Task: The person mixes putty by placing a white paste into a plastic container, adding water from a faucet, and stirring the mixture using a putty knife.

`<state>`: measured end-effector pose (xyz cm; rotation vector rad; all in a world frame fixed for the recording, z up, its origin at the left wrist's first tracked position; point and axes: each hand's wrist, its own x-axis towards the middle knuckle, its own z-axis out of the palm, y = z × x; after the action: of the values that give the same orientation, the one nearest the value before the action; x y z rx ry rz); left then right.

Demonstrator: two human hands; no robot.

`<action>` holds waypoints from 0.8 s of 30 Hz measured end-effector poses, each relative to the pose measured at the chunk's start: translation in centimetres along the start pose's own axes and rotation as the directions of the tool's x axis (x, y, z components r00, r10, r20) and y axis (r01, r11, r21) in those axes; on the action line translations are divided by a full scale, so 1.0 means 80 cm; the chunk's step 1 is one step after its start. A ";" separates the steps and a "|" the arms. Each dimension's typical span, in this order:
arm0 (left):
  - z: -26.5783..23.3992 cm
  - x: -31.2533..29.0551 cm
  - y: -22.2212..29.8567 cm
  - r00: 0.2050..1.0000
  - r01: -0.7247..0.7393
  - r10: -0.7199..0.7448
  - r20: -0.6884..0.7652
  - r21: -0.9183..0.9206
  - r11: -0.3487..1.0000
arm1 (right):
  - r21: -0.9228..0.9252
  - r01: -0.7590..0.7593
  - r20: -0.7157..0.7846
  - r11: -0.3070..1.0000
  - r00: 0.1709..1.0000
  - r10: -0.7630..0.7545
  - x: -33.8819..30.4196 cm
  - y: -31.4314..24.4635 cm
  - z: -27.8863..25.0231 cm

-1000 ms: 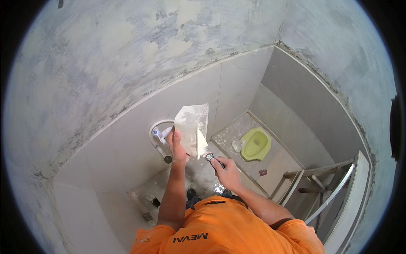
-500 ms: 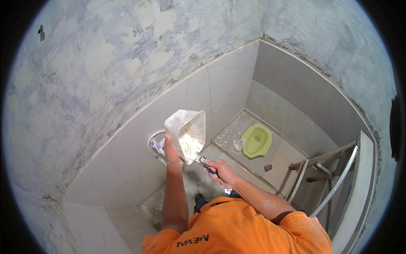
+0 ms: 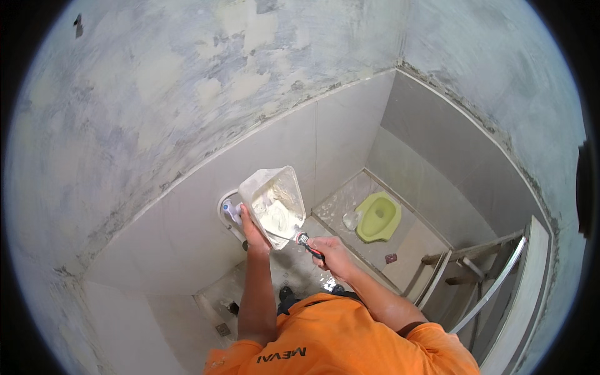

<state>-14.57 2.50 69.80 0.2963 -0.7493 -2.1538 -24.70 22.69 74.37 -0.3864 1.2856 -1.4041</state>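
Note:
My left hand [image 3: 255, 232] is closed round the lower left side of a white plastic tub [image 3: 255, 187], which is tilted with its mouth toward me. Pale, creamy filler paste [image 3: 278, 215] coats the inside of the tub. In my right hand [image 3: 331, 255] is a putty knife [image 3: 309, 244] with a black and red handle, gripped near its end. The knife's blade reaches over the tub's lower rim into the paste, so its tip is partly hidden.
Patchy plastered wall [image 3: 187, 81] rises above grey tiles. Behind the tub is a white and blue tap fitting [image 3: 232, 211]. A green squat toilet [image 3: 379, 217] lies on the raised floor, with a clear plastic dipper-like item [image 3: 351, 219] beside it. A wooden ladder [image 3: 509, 294] leans at right.
The view has shifted a little. The tub has tipped slightly, showing more of its inside, and the putty knife stays at its lower rim.

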 end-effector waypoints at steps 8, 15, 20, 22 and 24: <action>0.005 -0.019 -0.012 0.995 -0.094 0.086 -0.054 -0.156 0.983 | -0.695 0.497 -0.067 0.519 0.675 -0.735 -0.050 -0.087 0.023; 0.008 -0.029 -0.030 0.993 -0.020 -0.014 -0.121 -0.272 0.962 | -0.943 0.326 0.293 -0.073 0.703 -0.648 -0.049 -0.059 0.006; -0.008 -0.035 -0.041 0.986 0.030 -0.074 -0.150 -0.276 0.961 | -0.891 0.452 0.274 0.032 0.593 -0.757 -0.042 -0.079 0.001; -0.006 -0.038 -0.041 0.986 0.072 -0.104 -0.130 -0.232 0.970 | -0.907 0.420 0.273 0.002 0.594 -0.757 -0.037 -0.091 -0.003; -0.010 -0.039 -0.040 0.991 0.116 -0.128 -0.045 -0.201 0.973 | -0.921 0.390 0.275 -0.028 0.595 -0.755 -0.031 -0.099 -0.009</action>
<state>-14.29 6.13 67.10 0.3045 -0.4896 -2.3049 -28.41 23.27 81.76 -1.8659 2.3914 -1.1427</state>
